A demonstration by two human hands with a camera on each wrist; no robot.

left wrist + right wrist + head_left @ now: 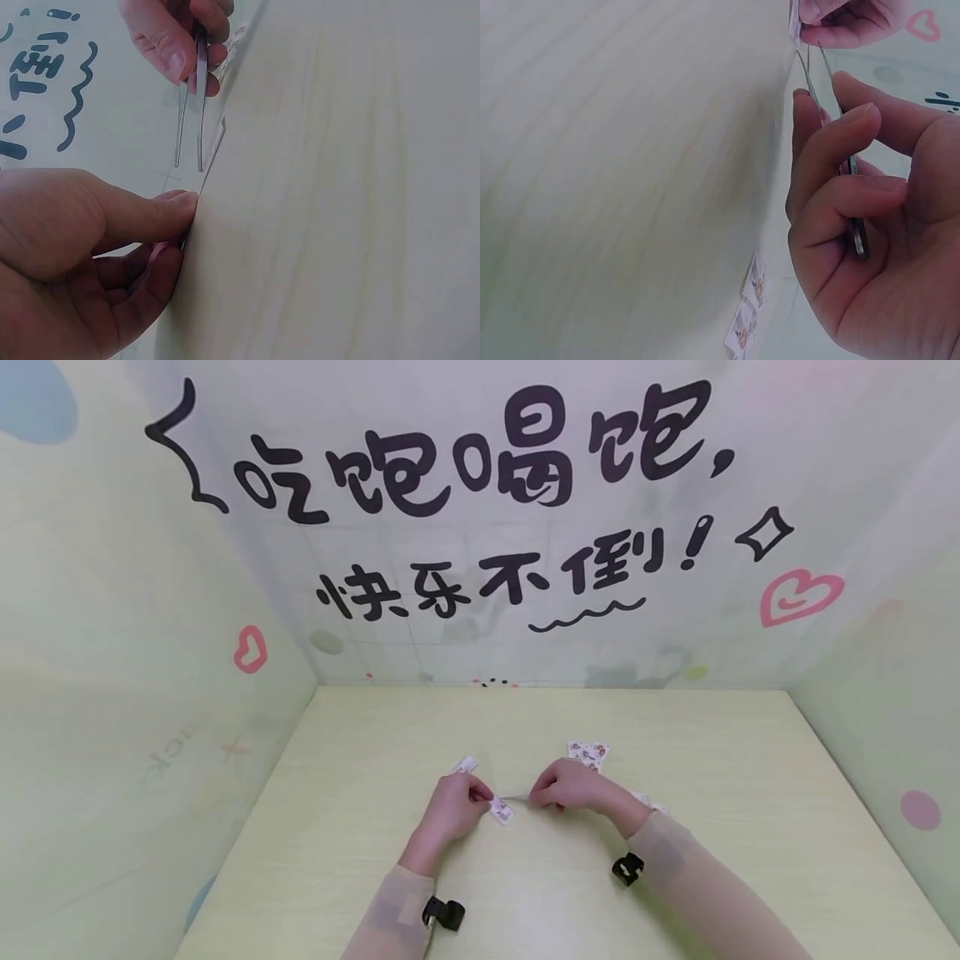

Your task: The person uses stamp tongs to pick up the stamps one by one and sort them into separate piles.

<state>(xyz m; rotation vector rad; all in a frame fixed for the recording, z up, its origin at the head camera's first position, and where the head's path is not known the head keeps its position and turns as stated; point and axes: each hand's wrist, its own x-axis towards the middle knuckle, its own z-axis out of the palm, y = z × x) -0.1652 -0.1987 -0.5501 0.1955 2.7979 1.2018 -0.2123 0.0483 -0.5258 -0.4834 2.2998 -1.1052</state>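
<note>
My left hand (450, 814) pinches a small white paper piece with a printed pattern (502, 812) between thumb and fingertips, close to the tabletop. A pair of metal tweezers (201, 124) is gripped in my right hand (576, 787). In the right wrist view the fingers curl round the tweezers (852, 169), whose back end rests toward the palm. The two tips stand apart and point at the left hand's fingertips. Whether they touch the paper piece is too small to tell.
Beyond the right hand lies a printed paper sheet (589, 752). Another white piece (466, 764) shows behind the left hand, and small printed pieces (742, 326) lie near the right wrist. The pale wooden table (555, 893) meets a back wall with black lettering (401, 472).
</note>
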